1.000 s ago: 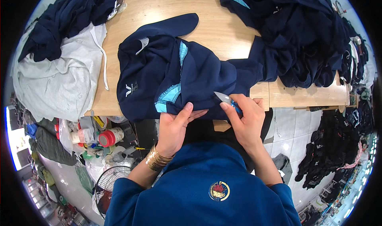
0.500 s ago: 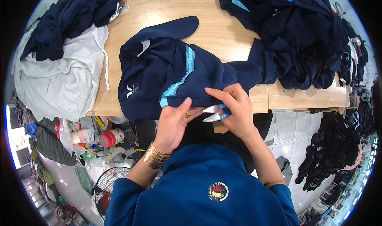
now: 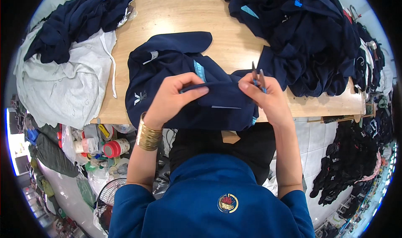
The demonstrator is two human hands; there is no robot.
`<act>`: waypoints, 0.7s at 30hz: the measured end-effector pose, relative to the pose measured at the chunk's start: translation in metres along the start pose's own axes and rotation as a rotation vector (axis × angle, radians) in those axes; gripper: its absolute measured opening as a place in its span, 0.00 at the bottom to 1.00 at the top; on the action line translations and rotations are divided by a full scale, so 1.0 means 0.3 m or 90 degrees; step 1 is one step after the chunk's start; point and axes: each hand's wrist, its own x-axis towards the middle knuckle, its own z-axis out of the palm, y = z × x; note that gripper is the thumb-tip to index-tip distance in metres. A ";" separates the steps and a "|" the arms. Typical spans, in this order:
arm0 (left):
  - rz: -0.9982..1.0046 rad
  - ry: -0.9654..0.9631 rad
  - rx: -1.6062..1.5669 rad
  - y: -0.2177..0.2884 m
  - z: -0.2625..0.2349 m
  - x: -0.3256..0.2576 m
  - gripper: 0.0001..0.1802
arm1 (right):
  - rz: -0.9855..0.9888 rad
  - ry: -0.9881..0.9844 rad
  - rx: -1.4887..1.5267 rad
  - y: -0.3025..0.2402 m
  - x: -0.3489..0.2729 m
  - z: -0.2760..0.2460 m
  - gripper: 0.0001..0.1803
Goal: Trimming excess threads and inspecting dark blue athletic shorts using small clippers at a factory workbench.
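A navy garment (image 3: 228, 96) with light blue trim (image 3: 199, 72) lies across the near edge of the table, partly lifted. My left hand (image 3: 173, 96), a stack of gold bangles on its wrist, pinches a fold of the cloth between thumb and fingers. At the fold's other end, my right hand (image 3: 270, 97) grips the cloth with thumb and forefinger. That same hand also keeps a pair of blue-handled thread snips (image 3: 260, 78) in its fingers, blades pointing up and away from me. Between my hands the fold is stretched roughly level, with a thin pale strip showing below it.
More navy garments (image 3: 310, 41) are heaped at the table's right. On the left, a light grey cloth (image 3: 75, 87) lies under another navy pile (image 3: 79, 20). Below the wooden table (image 3: 180, 11) are a red-lidded container (image 3: 116, 148), plastic bags and a fan (image 3: 109, 196).
Both hands have lifted the garment and moved apart, raising a different fold. The snips have swung from pointing left to pointing upward. The garment's body has shifted slightly toward me.
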 end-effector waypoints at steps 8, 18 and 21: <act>-0.036 0.104 -0.263 -0.020 -0.058 -0.041 0.09 | 0.003 0.027 -0.082 -0.002 -0.024 -0.053 0.08; 0.005 0.092 -0.232 -0.017 -0.073 -0.073 0.11 | -0.011 0.057 -0.055 0.004 -0.025 -0.059 0.07; -0.001 0.098 -0.220 -0.022 -0.076 -0.083 0.12 | -0.012 0.069 -0.045 -0.001 -0.028 -0.061 0.06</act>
